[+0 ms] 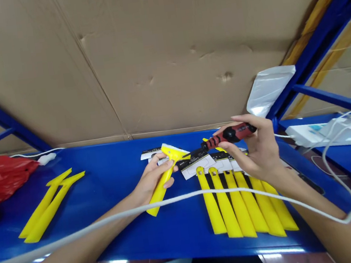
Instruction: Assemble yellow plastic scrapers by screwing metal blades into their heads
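Note:
My left hand (157, 175) is closed around a yellow scraper (161, 191), its wide head tilted up and away from me. In my right hand (258, 150) is a red and black screwdriver (228, 136), held almost level. The shaft points left, and its tip is at the scraper's head; whether it sits in a screw I cannot make out. Below and beside my right hand lies a row of several yellow scraper handles (222, 203), with black and white printed cards (199, 166) at their far ends, partly hidden by my hand.
Two more yellow scrapers (48, 206) lie at the left of the blue table (121, 238). Behind them is a red plastic bag (2, 178). A white cable (124, 212) crosses over both forearms. At the right are a power strip (337, 131) and a blue frame post (312, 40).

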`<state>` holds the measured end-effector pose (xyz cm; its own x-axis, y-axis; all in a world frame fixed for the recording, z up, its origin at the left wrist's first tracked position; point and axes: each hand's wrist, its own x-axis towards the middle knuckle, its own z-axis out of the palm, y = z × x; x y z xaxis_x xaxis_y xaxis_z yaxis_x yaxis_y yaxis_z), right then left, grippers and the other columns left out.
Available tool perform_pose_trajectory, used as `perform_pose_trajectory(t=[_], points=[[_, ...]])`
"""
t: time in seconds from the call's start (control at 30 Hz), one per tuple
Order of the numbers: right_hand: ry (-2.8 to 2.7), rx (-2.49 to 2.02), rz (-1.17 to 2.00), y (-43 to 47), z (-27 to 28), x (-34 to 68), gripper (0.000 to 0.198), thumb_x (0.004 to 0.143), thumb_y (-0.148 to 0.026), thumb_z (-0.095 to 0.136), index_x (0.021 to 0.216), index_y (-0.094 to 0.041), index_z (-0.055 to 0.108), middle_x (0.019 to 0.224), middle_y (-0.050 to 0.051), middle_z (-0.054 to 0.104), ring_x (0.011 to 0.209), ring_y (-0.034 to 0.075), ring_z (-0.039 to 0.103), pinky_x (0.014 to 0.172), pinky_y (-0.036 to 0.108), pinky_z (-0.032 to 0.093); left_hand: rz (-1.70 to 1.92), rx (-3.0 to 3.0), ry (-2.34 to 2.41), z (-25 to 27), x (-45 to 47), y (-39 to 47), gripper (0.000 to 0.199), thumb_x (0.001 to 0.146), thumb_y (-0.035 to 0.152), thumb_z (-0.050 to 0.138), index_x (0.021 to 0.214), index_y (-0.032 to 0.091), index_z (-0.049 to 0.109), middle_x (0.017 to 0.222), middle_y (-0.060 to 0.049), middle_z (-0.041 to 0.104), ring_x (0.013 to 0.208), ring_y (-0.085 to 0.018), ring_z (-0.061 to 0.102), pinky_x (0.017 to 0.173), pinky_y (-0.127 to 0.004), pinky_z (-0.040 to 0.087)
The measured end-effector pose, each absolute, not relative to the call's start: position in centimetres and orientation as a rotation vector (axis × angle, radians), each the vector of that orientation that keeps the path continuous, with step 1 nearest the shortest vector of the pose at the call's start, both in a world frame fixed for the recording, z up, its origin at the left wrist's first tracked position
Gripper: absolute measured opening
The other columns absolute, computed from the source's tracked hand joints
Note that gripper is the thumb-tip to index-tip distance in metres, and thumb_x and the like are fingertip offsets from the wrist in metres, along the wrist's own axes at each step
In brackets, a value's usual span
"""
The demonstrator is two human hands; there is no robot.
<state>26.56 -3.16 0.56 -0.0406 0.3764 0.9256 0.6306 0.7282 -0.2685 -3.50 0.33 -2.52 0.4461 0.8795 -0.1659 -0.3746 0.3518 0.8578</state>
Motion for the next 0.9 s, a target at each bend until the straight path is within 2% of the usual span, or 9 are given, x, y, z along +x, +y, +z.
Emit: perform_pose_trajectory(t=[0.1,0.17,0.23,0.33,0.43,0.53,0.63,0.8,0.9], points=[[-1.688,-0.798,-0.359,-3.0,0.3,26.7,0.065,0.098,-0.03,0.089,0.157,-0.032,0.062,0.136,0.012,0.07,0.108,0.03,0.08,0.082,0.045,0.071,0.897,0.852,0.704,-2.6,-3.4,0.3,0.052,0.087,0.027,0.098,0.117,0.023,0.057,0.094,-0.004,0.072,0.06,-0.009,0.061,0.044,-0.015,0.034],[-1.674,-0.808,-0.355,-2.8,0.2,26.9,0.067,0.096,-0.032,0.091,0.157,-0.034,0.063,0.134,0.01,0.07,0.103,0.03,0.079,0.082,0.046,0.071,0.902,0.838,0.722,-2.6,-3.4,0.3,0.051,0.086,0.026,0.098,0.117,0.022,0.058,0.094,-0.004,0.071,0.06,-0.009,0.061,0.043,-0.015,0.034],[-1.651,-0.83,-0.296,-2.7,0.0,27.0,0.069,0.094,-0.035,0.093,0.156,-0.036,0.062,0.133,0.01,0.069,0.098,0.029,0.08,0.08,0.047,0.071,0.93,0.821,0.734,-2.6,-3.3,0.3,0.053,0.083,0.024,0.1,0.117,0.022,0.059,0.097,-0.005,0.071,0.067,-0.012,0.066,0.043,-0.015,0.034],[-1.631,-0.861,-0.208,-2.6,-0.2,27.0,0.067,0.094,-0.037,0.092,0.153,-0.036,0.061,0.135,0.01,0.068,0.102,0.03,0.081,0.083,0.048,0.072,0.949,0.81,0.73,-2.7,-3.3,0.4,0.053,0.081,0.02,0.1,0.117,0.021,0.061,0.105,-0.007,0.072,0.08,-0.016,0.072,0.043,-0.015,0.033],[-1.629,-0.879,-0.24,-2.6,-0.1,26.9,0.062,0.093,-0.039,0.091,0.148,-0.031,0.064,0.132,0.011,0.071,0.103,0.03,0.08,0.086,0.048,0.071,0.939,0.808,0.738,-2.8,-3.3,0.3,0.051,0.083,0.02,0.099,0.119,0.021,0.062,0.11,-0.008,0.072,0.083,-0.017,0.073,0.043,-0.015,0.034],[-1.627,-0.884,-0.272,-2.7,0.0,26.7,0.06,0.091,-0.041,0.093,0.145,-0.029,0.067,0.128,0.011,0.073,0.098,0.028,0.078,0.083,0.046,0.071,0.95,0.81,0.744,-2.7,-3.3,0.2,0.052,0.082,0.018,0.098,0.119,0.021,0.062,0.111,-0.009,0.073,0.087,-0.018,0.073,0.043,-0.015,0.034],[-1.619,-0.881,-0.204,-2.7,-0.2,26.9,0.065,0.086,-0.043,0.098,0.143,-0.031,0.069,0.124,0.009,0.075,0.091,0.027,0.077,0.076,0.046,0.07,0.935,0.817,0.746,-2.5,-3.3,0.1,0.05,0.084,0.019,0.097,0.12,0.02,0.062,0.107,-0.009,0.073,0.087,-0.018,0.072,0.044,-0.015,0.036],[-1.579,-0.917,-0.105,-2.4,-0.7,27.4,0.071,0.073,-0.051,0.107,0.133,-0.033,0.074,0.122,0.008,0.075,0.092,0.03,0.078,0.081,0.053,0.069,0.939,0.802,0.758,-2.4,-3.3,0.2,0.047,0.086,0.016,0.093,0.12,0.019,0.061,0.108,-0.01,0.073,0.09,-0.018,0.073,0.044,-0.016,0.037],[-1.603,-0.895,-0.097,-2.5,-0.6,27.4,0.07,0.072,-0.052,0.107,0.131,-0.034,0.074,0.119,0.007,0.075,0.094,0.033,0.08,0.079,0.055,0.069,0.943,0.788,0.754,-2.6,-3.4,0.3,0.047,0.087,0.016,0.092,0.122,0.019,0.061,0.106,-0.01,0.073,0.085,-0.017,0.072,0.044,-0.016,0.036]])
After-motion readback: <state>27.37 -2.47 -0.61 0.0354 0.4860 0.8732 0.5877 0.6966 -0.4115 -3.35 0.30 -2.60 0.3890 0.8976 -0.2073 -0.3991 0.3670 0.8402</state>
